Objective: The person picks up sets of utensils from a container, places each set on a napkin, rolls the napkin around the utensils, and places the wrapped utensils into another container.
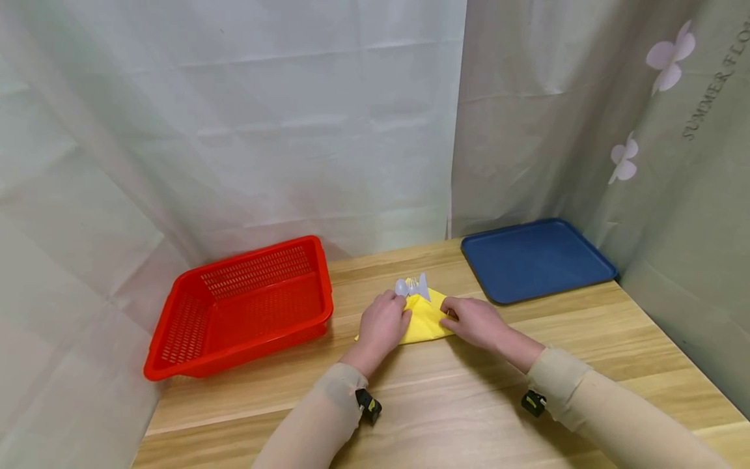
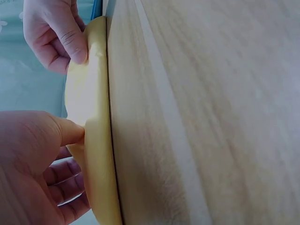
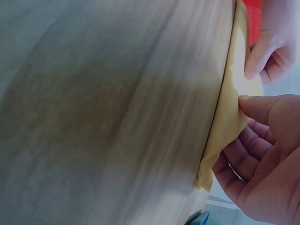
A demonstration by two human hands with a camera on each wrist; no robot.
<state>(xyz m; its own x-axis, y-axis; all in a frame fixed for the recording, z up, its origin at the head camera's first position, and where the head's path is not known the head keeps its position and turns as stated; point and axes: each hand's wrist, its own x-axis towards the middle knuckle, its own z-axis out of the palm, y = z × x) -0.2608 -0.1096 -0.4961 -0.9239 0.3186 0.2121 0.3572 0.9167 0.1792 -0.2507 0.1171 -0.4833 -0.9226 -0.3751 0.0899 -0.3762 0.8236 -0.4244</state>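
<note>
A yellow napkin (image 1: pixel 423 322) lies folded on the wooden table, partly covered by the hands. A pale plastic spoon (image 1: pixel 401 287), fork (image 1: pixel 413 285) and knife (image 1: pixel 424 286) stick out from its far edge, side by side; their lower parts are hidden under the cloth. My left hand (image 1: pixel 382 324) holds the left part of the napkin, thumb on the fold and fingers curled, as the left wrist view shows. On the other side, my right hand (image 3: pixel 267 154) pinches the napkin's right edge between thumb and fingers.
A red plastic basket (image 1: pixel 319 286) with slotted walls stands on the left of the table (image 1: pixel 445 410). At the back right lies a blue tray (image 1: pixel 536 257). Pale curtains (image 1: pixel 328 117) hang behind the table and along both sides.
</note>
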